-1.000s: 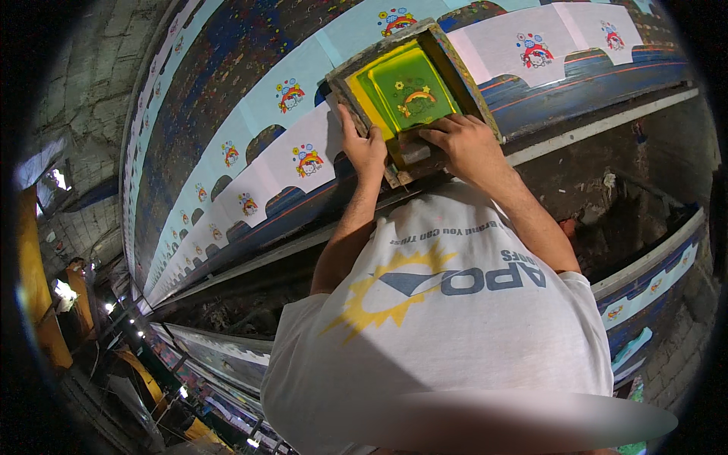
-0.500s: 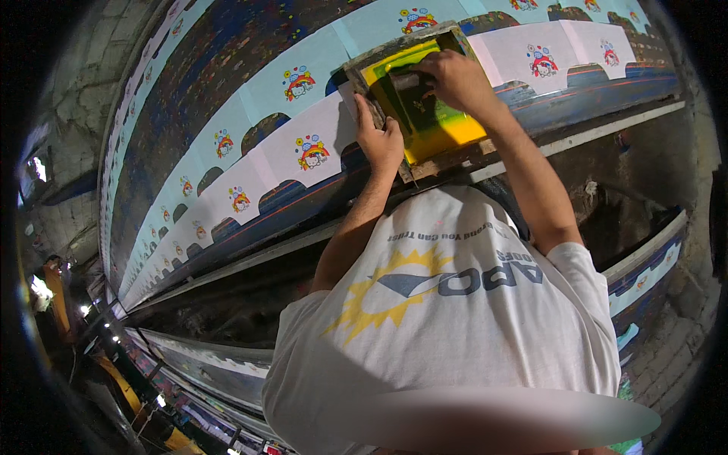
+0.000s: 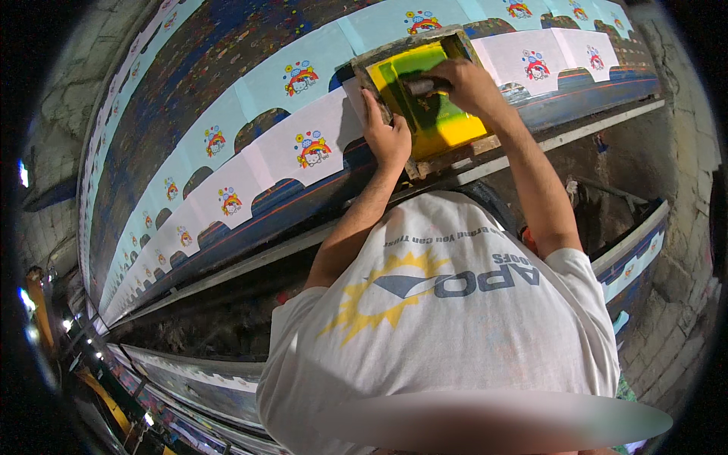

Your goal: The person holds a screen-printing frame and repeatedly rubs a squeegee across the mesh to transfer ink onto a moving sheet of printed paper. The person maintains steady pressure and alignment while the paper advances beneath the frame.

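A wooden printing screen frame (image 3: 406,45) lies tilted on a long table, over the row of white cut fabric pieces. Yellow ink (image 3: 459,135) pools along its near side, and a greenish patch of mesh shows farther in. My left hand (image 3: 390,138) grips the frame's left side, thumb and fingers closed on the rim. Inside the frame, my right hand (image 3: 469,85) is closed around a squeegee (image 3: 422,86), whose blade is partly hidden by the hand and ink. Left of the frame, a white fabric piece (image 3: 277,159) carries a colourful cartoon print (image 3: 312,149).
Light blue printed pieces (image 3: 258,82) line the table's farther row. A metal rail (image 3: 565,138) runs along the near table edge, close to my body. Another table (image 3: 633,265) with printed pieces stands at right, and more long tables (image 3: 189,371) stretch behind at lower left.
My right hand has drawn the squeegee a little to the right inside the frame, leaving more green mesh at its left. The left hand keeps its grip on the rim. The view has shifted slightly.
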Action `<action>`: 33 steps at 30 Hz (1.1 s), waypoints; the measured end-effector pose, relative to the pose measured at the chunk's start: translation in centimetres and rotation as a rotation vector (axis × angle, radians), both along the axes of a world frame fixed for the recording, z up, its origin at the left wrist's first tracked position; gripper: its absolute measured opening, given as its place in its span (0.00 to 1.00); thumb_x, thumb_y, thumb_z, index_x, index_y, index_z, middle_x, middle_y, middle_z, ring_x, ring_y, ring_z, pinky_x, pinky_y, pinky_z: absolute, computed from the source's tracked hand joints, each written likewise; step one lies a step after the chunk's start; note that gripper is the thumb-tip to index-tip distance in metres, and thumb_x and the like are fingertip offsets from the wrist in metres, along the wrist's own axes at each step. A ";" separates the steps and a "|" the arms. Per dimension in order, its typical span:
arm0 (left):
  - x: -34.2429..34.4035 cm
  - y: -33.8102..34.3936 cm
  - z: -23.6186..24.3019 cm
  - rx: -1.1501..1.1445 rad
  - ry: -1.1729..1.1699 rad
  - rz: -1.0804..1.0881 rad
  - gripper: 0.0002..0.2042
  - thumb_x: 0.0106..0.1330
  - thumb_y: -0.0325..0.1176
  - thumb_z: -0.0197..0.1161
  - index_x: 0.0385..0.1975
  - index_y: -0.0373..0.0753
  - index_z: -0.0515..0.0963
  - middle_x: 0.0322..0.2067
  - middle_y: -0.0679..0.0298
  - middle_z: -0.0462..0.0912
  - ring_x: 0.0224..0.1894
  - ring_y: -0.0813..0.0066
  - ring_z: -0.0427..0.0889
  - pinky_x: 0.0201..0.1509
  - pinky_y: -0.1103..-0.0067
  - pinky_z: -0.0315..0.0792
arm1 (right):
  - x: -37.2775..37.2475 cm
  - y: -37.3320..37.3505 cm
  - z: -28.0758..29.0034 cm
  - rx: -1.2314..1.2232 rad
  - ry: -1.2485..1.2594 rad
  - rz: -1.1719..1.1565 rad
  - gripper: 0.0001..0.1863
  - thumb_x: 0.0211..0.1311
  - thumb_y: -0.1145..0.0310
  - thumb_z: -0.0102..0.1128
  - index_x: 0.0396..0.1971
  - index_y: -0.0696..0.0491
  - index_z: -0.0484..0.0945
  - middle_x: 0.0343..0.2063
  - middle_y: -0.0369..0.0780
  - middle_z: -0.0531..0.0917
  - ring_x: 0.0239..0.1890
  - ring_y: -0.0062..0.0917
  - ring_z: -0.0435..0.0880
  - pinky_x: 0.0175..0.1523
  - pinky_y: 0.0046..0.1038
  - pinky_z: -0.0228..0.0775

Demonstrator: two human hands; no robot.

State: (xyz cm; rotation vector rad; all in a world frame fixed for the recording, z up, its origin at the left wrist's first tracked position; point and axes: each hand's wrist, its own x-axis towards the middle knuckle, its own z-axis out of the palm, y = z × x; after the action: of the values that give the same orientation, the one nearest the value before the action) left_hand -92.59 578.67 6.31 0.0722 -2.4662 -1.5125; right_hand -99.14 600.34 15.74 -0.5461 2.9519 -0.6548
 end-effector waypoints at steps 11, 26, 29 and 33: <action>0.0 0.0 0.3 0.008 -0.063 0.002 0.44 0.65 0.20 0.65 0.82 0.27 0.53 0.80 0.37 0.59 0.82 0.42 0.59 0.85 0.61 0.55 | 10.7 -0.8 1.8 -0.001 0.008 -0.112 0.34 0.47 0.84 0.66 0.58 0.47 0.89 0.54 0.40 0.89 0.58 0.40 0.86 0.64 0.38 0.81; -2.2 17.7 3.3 -0.020 0.057 0.010 0.39 0.66 0.17 0.60 0.81 0.31 0.59 0.80 0.44 0.63 0.82 0.54 0.63 0.84 0.67 0.57 | 8.1 17.6 2.5 -0.119 0.147 -0.058 0.33 0.42 0.73 0.79 0.56 0.47 0.89 0.52 0.38 0.89 0.56 0.37 0.86 0.63 0.39 0.79; -3.2 23.0 3.3 -0.034 0.038 0.009 0.40 0.66 0.17 0.59 0.82 0.31 0.57 0.80 0.43 0.62 0.83 0.54 0.61 0.85 0.67 0.55 | 7.5 22.9 2.2 -0.115 0.136 -0.064 0.36 0.37 0.74 0.81 0.56 0.47 0.89 0.53 0.37 0.89 0.56 0.37 0.86 0.63 0.39 0.79; -3.9 26.8 3.2 -0.026 -0.016 -0.006 0.42 0.67 0.16 0.60 0.83 0.31 0.54 0.81 0.42 0.59 0.83 0.54 0.59 0.85 0.67 0.54 | 6.7 26.9 1.6 -0.102 0.131 -0.058 0.33 0.41 0.75 0.79 0.56 0.47 0.89 0.51 0.37 0.88 0.55 0.36 0.86 0.62 0.38 0.80</action>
State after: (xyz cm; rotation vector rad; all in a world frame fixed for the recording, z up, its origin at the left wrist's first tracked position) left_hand -96.51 605.45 9.55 0.0722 -2.5009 -1.4875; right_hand -92.47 627.21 17.33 -0.5331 3.0800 -0.8089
